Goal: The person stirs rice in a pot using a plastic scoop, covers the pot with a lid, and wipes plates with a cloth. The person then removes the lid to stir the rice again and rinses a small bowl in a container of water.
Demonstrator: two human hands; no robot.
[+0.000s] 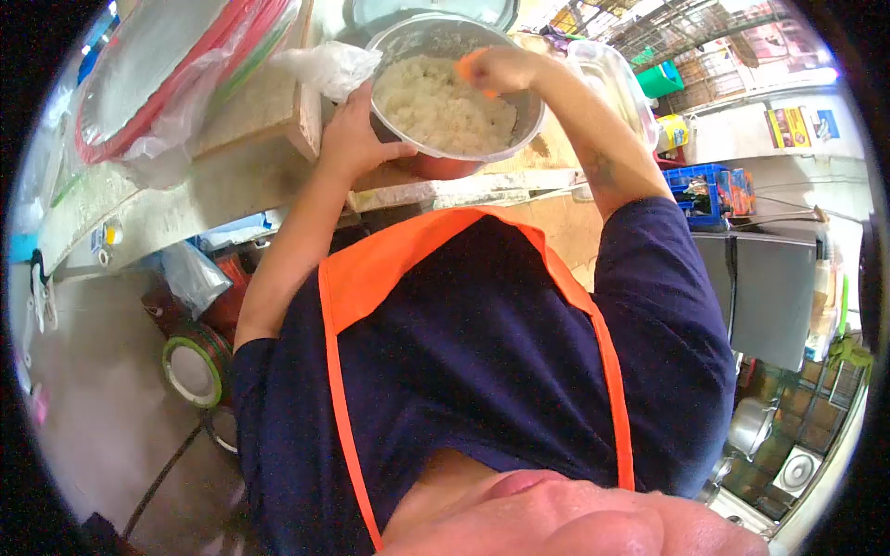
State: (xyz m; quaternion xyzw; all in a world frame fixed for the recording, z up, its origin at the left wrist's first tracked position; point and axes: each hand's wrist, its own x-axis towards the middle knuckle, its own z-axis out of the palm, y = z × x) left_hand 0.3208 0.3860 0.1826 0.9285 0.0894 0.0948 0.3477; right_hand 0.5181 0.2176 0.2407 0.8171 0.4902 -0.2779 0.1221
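A round pot (417, 144) with a pale metal rim and reddish outer side holds a mass of white cooked rice (436, 102). My left hand (357, 139) grips the pot's near left side, its thumb stretched along the rim. Over the rice, at the pot's far right, my right hand (502, 71) is closed around an orange utensil (466, 67). Only a small part of that utensil shows, so its exact kind is hidden. Beside my left fingers, a crumpled clear plastic bag (336, 69) lies against the pot's rim.
Left of the pot, large red-rimmed trays (93, 139) partly wrapped in plastic stand on a wooden ledge (250, 125). A clear plastic container (616, 88) sits to the right, beside my forearm. Behind the pot is a bluish lid (436, 9). A blue crate (700, 195) stands farther right.
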